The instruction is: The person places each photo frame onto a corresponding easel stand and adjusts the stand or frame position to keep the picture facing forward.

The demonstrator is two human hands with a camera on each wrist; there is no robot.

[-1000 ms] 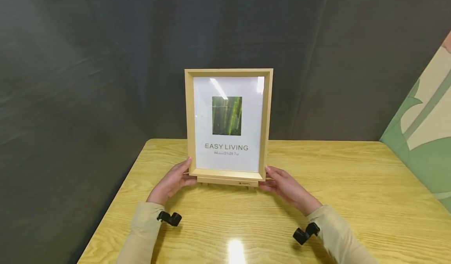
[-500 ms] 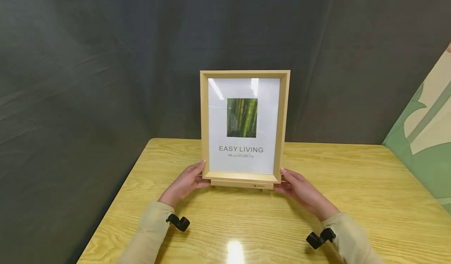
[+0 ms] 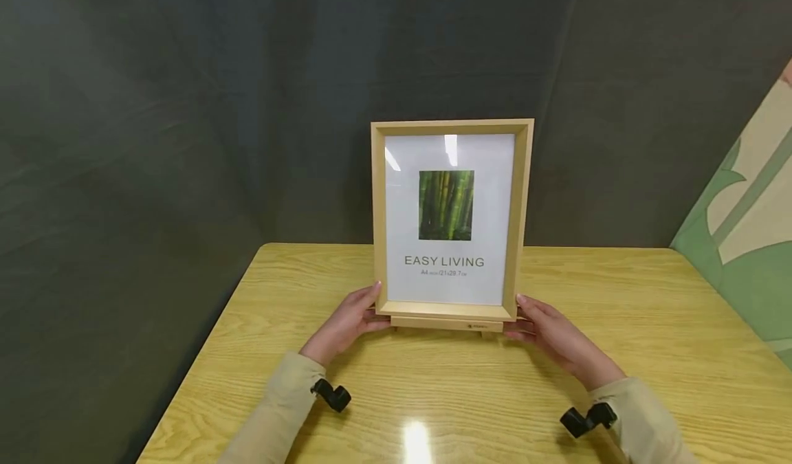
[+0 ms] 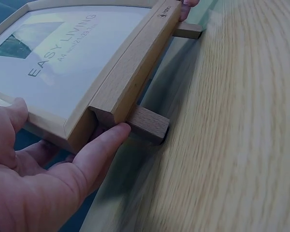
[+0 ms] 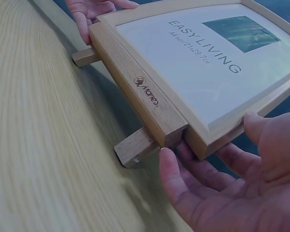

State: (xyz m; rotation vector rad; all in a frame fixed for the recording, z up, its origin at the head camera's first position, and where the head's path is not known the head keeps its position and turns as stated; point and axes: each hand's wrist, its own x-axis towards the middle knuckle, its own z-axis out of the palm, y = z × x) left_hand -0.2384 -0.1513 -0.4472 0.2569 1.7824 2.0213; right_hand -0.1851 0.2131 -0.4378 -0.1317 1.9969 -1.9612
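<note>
A light wooden picture frame (image 3: 517, 216) stands nearly upright, leaning back a little. Behind its glass a white sheet (image 3: 402, 285) reads EASY LIVING under a green bamboo picture (image 3: 445, 205). The frame rests on the wooden ledge (image 3: 445, 324) of a small easel, whose brand mark shows in the right wrist view. My left hand (image 3: 346, 321) grips the lower left corner, thumb on the frame's front edge, fingers at the ledge's end. At the lower right corner my right hand (image 3: 559, 340) holds frame and ledge the same way. Most of the easel is hidden behind the frame.
The wood-grain table (image 3: 619, 313) extends around the easel feet (image 5: 135, 146). A dark curtain (image 3: 297, 106) hangs behind the table and to its left. On the right is a panel (image 3: 742, 244) with green leaf shapes. Black cameras are strapped to both sleeves.
Both hands have moved to the right together with the frame and easel, which stay about equally upright. The grip at both lower corners looks the same.
</note>
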